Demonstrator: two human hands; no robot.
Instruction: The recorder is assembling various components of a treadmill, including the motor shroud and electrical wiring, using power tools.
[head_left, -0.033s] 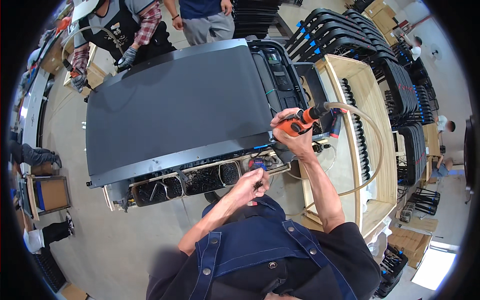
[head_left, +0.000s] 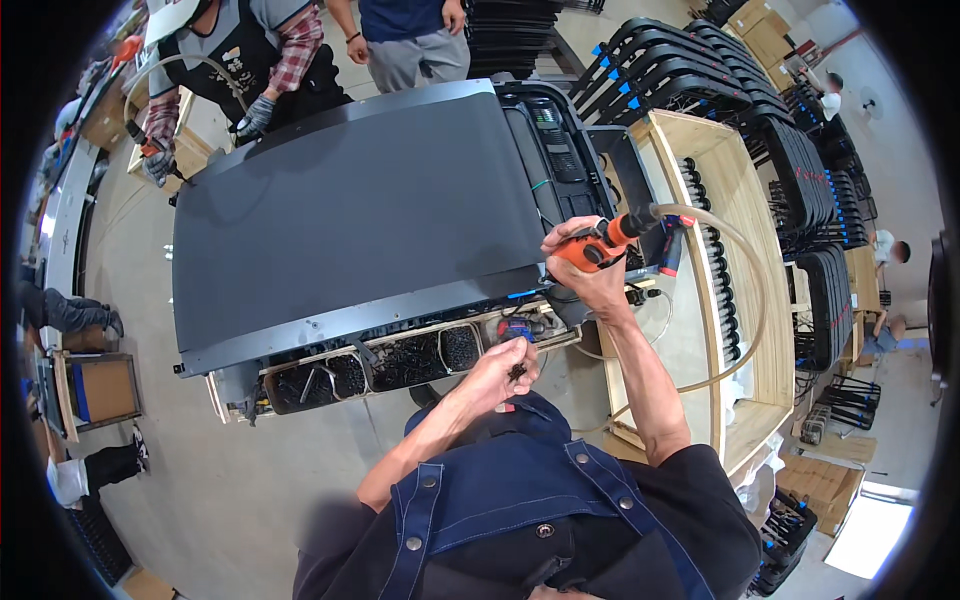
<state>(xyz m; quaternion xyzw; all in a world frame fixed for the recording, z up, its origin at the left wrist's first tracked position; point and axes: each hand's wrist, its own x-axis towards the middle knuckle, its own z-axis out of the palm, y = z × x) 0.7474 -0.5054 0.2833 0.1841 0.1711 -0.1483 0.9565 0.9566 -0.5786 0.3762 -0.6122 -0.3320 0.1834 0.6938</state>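
My right hand is wrapped round an orange-and-black air screwdriver, whose hose runs off to the right. It is held over the near right corner of a treadmill deck with a dark flat belt and grey side rails. Lower and to the left, my left hand is closed, palm partly up, on a small bunch of black screws. Just beyond that hand, a red-and-blue power tool lies at the right end of the parts tray. The screwdriver's tip is hidden behind my right hand.
Bins of black screws line the deck's near side. A wooden crate with a row of black rollers stands at right, a red-and-black drill by its edge. Across the deck, a gloved co-worker's hand holds another air tool. Black frames are stacked behind.
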